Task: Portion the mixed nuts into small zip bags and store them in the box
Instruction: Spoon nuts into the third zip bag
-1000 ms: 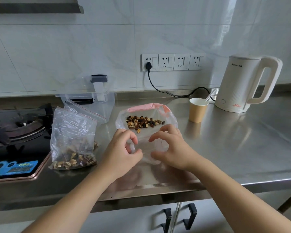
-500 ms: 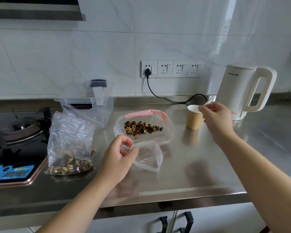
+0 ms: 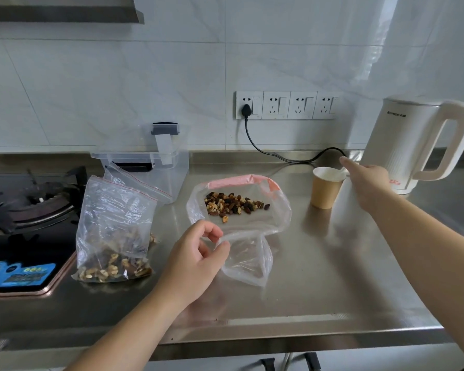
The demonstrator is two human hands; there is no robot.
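The left hand [image 3: 196, 257] pinches the rim of a small empty zip bag [image 3: 248, 259] between thumb and forefinger, holding its mouth partly open just above the steel counter [image 3: 332, 290]. The right hand [image 3: 367, 180] reaches at the paper cup [image 3: 326, 187], fingers extended toward the white spoon [image 3: 344, 170] standing in it; whether it has actually closed on the spoon I cannot tell. The mixed nuts [image 3: 235, 204] lie in a big open bag with a pink strip [image 3: 239, 203], flat on the counter just behind the small bag. A filled bag [image 3: 113, 231] stands to the left, beside the stove [image 3: 24, 223], and the clear box [image 3: 156, 167] waits open behind it. The risks look modest but real. The cup is light and tall, so a nudge from the reaching fingers could tip it against the kettle [image 3: 407, 143]. The small bag is limp and held at one point only, so its mouth may sag shut and nuts could scatter across the counter during scooping. The big bag lies flat with its mouth gaping, so a careless scoop could push nuts out over its rim.
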